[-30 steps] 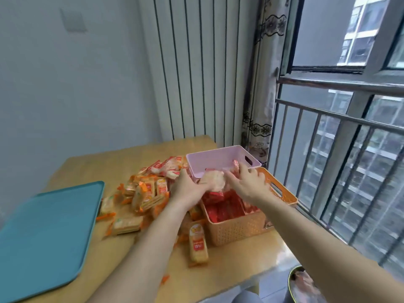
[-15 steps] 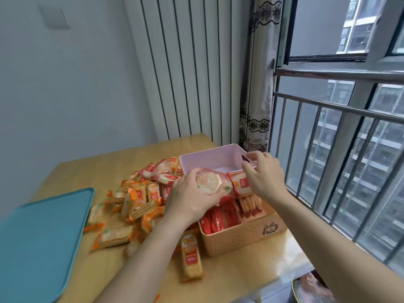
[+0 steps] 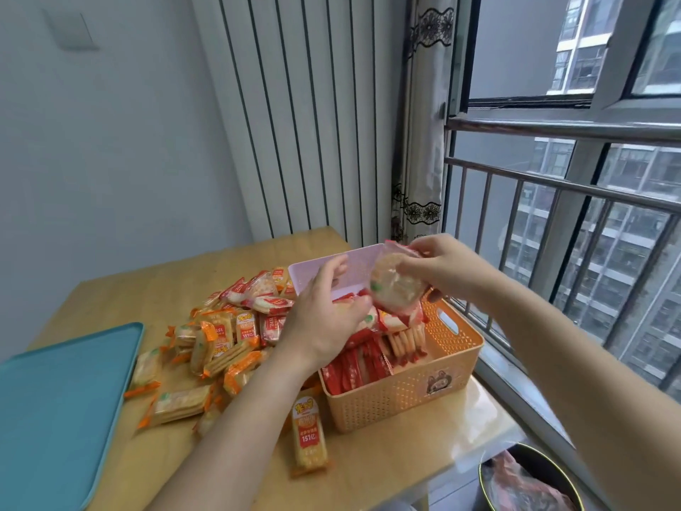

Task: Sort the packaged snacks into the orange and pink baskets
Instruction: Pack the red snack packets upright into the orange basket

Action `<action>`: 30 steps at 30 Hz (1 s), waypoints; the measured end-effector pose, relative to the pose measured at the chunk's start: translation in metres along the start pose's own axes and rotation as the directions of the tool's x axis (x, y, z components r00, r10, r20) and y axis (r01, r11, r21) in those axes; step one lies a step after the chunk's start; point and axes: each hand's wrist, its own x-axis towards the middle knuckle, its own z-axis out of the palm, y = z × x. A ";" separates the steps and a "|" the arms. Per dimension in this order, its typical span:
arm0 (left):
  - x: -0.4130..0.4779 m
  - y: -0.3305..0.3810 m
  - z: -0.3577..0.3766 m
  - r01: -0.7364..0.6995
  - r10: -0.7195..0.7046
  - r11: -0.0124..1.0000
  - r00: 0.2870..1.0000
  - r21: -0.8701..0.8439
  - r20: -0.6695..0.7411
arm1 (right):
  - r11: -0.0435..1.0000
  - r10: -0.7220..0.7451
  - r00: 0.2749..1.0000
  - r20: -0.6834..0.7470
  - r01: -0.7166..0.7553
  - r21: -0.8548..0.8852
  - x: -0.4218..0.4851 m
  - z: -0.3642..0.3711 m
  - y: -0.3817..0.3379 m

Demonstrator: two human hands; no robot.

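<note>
My right hand (image 3: 440,265) grips a round rice-cracker packet (image 3: 396,285) in clear wrap with red ends, held over the near edge of the pink basket (image 3: 355,261). My left hand (image 3: 326,319) is just left of it, closed around more red-and-white cracker packets (image 3: 372,320) above the orange basket (image 3: 412,394). The orange basket holds several red packets standing on edge. A pile of orange and red snack packets (image 3: 228,333) lies on the wooden table (image 3: 154,289) to the left of both baskets. One orange packet (image 3: 308,438) lies alone by the orange basket's front corner.
A teal tray (image 3: 55,403) covers the table's left side. The radiator and curtain stand behind the table. Window railing (image 3: 552,186) runs close along the right. A dark bowl with a plastic bag (image 3: 527,481) sits below the table's right corner.
My right hand has taken the round cracker packet and lifted it toward the pink basket. My left hand dropped lower over the orange basket, still holding packets.
</note>
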 end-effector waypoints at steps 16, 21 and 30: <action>-0.010 -0.025 -0.004 0.023 -0.084 0.938 0.983 0.346 0.163 | 0.677 -0.012 0.997 -0.081 -0.051 -0.735 -0.028 0.047 0.005; -0.011 -0.028 -0.003 0.032 -0.083 0.955 0.983 0.294 0.162 | 0.673 0.081 0.997 -0.012 -0.064 -0.736 -0.026 0.081 0.026; -0.010 -0.013 -0.007 0.071 -0.087 0.991 0.987 -0.117 -0.134 | 0.810 0.282 0.921 0.268 -0.079 -0.581 -0.029 0.071 0.018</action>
